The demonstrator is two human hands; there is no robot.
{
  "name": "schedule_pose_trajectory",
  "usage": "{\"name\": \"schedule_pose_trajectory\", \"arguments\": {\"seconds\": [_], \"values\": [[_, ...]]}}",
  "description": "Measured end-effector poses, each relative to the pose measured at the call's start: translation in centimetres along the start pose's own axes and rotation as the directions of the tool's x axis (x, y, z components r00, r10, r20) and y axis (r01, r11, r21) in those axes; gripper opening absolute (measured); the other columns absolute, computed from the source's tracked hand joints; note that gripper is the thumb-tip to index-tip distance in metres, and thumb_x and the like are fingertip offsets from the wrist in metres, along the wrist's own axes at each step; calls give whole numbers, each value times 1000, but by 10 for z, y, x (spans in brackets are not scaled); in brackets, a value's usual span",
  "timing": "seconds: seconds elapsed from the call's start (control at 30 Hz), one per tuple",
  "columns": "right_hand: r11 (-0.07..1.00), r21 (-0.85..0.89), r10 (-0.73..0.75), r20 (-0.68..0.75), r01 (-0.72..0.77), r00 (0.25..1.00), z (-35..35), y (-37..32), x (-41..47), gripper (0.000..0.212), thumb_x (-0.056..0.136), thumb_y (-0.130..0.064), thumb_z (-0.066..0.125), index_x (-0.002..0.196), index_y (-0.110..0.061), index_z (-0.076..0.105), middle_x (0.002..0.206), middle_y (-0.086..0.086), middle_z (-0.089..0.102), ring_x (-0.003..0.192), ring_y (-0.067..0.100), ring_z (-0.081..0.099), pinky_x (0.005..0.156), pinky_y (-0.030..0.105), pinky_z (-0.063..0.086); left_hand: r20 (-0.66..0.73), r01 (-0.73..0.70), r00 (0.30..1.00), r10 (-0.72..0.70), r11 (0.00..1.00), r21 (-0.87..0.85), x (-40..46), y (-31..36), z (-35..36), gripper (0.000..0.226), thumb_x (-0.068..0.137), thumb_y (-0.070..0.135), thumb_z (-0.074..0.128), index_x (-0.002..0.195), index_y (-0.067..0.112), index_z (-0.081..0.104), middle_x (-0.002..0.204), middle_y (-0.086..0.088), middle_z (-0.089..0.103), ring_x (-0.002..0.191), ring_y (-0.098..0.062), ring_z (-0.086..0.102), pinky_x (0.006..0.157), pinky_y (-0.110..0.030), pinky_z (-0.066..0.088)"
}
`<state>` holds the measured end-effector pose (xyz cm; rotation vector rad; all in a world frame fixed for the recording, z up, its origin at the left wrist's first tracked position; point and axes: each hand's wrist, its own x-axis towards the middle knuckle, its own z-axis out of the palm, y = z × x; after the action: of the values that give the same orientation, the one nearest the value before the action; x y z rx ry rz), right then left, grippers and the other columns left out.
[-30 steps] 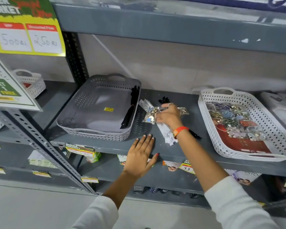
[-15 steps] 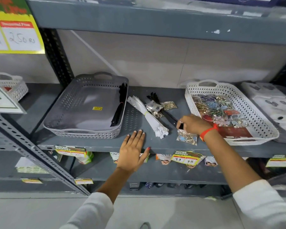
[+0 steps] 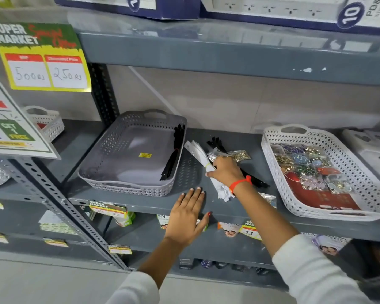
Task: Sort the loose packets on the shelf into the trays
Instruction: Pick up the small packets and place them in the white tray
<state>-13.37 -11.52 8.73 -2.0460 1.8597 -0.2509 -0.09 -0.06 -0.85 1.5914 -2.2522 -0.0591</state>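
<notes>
A bundle of white zippers [image 3: 196, 151] lies on the grey shelf [image 3: 239, 141] between two trays, and my right hand [image 3: 224, 171] is closed around its middle. Black zippers [image 3: 216, 143] and clear packets of gold trinkets [image 3: 239, 155] lie just behind that hand. Another clear packet [image 3: 269, 199] lies at the shelf's front edge by my right forearm. The grey tray [image 3: 110, 150] on the left holds a bundle of black zippers [image 3: 173, 156]. The white tray [image 3: 270, 150] on the right holds several jewellery packets [image 3: 309, 167]. My left hand [image 3: 188, 216] rests flat on the shelf's front edge.
A small white basket [image 3: 46, 121] sits on the neighbouring shelf to the left. A yellow price sign [image 3: 46, 71] hangs at upper left. Blue and white boxes [image 3: 272, 9] stand on the shelf above. White packages [image 3: 373, 148] lie at far right.
My right hand let go of a clear packet at the shelf's front edge, moved back left and closed on the white zipper bundle. My left hand stayed put.
</notes>
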Motion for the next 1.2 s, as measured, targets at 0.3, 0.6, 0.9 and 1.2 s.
{"name": "schedule_pose_trajectory", "arguments": {"seconds": [0.3,0.6,0.9,1.2], "values": [[952,278,136,-22,-125,990,-12,-17,40,13,75,-6,71,82,5,69,89,20,71,85,31,69,69,29,52,-10,12,1000,-11,1000,6,-1,-1,4,60,93,49,33,137,12,46,142,-4,48,133,-21,42,113,-37,28],[902,399,208,-69,-164,976,18,-55,70,13,78,-7,66,87,2,68,101,23,72,96,34,70,80,37,59,5,0,1000,0,1000,-13,0,-3,6,60,92,49,37,139,13,43,145,-3,44,135,-21,38,112,-33,16],[829,545,192,-66,-126,979,10,-37,81,11,86,-9,63,77,-12,67,101,19,74,92,34,71,86,44,59,-12,-7,1000,7,1000,-27,0,-4,9,59,93,48,36,139,12,44,144,-4,45,135,-22,38,112,-34,18],[997,76,30,-10,-29,1000,-2,-1,83,24,80,-20,71,88,3,66,102,23,71,97,37,67,78,34,53,-17,12,1000,-12,1000,-15,0,-2,8,59,92,50,35,137,13,46,142,-2,47,134,-21,40,113,-34,19]]}}
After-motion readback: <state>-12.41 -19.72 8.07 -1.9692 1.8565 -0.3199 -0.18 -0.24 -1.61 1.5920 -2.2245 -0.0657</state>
